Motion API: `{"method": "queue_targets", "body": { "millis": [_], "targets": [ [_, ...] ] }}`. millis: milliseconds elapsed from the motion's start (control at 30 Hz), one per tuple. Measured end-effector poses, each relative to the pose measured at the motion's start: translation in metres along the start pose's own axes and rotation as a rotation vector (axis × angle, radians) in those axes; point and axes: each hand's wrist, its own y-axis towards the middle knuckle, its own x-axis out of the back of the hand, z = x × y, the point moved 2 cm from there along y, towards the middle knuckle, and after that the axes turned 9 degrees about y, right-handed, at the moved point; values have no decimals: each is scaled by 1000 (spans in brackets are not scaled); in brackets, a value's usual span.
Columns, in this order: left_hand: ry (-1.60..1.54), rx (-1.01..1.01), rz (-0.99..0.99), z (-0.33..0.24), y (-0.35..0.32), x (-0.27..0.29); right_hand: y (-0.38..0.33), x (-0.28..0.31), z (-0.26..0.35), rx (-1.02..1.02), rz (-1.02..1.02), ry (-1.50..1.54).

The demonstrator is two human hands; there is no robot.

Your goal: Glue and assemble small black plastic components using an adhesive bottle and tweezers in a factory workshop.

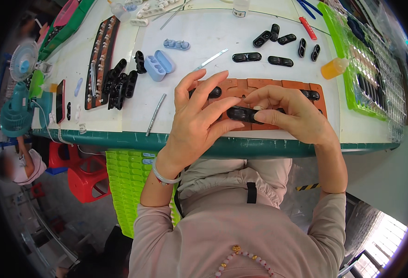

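From my end of the head camera's feed, I watched the right hand (301,113) pinch a glossy black oblong piece (242,114) by its right end, the thumb lying across its face. The piece was held just over the near part of an orange tray (235,85). The left hand (192,123) came in from the other side, its fingers apart and bent, with thumb and forefinger about the piece's left end; I couldn't fairly tell from above whether they gripped it or only steadied it.

Behind the fingers I could see a black part (214,92) lying toward the tray's left end and a second black part (311,95) toward its right. Beyond the tray, I had several loose black pieces (all much like the one in hand) (247,57) scattered over the white tabletop (194,28), near a red marker (308,28). A yellow bottle (334,68) stood to the right, beside a green-edged clear tray (347,88). Over to the left, an open light-blue case (156,68) sat near a heap of black pieces (119,85), and a thin metal tool (155,114) lay between that heap and the left hand.
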Motion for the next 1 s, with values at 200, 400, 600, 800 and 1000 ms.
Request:
{"method": "queue_targets", "body": {
  "millis": [200,400,600,800,1000],
  "targets": [
    [13,22,27,-2,-4,-1,-10,-3,9,243,-115,-351],
    [88,97,114,-3,-4,-11,-14,-14,-15,336,-235,-760],
    [115,71,137,-1,1,-6,-12,-17,-15,441,-312,-873],
    [77,74,144,-1,-6,-8,-17,-29,-23,482,-335,-884],
    [58,54,162,-9,-1,-10,-25,-33,-27,436,-403,-945]
  ]
}}
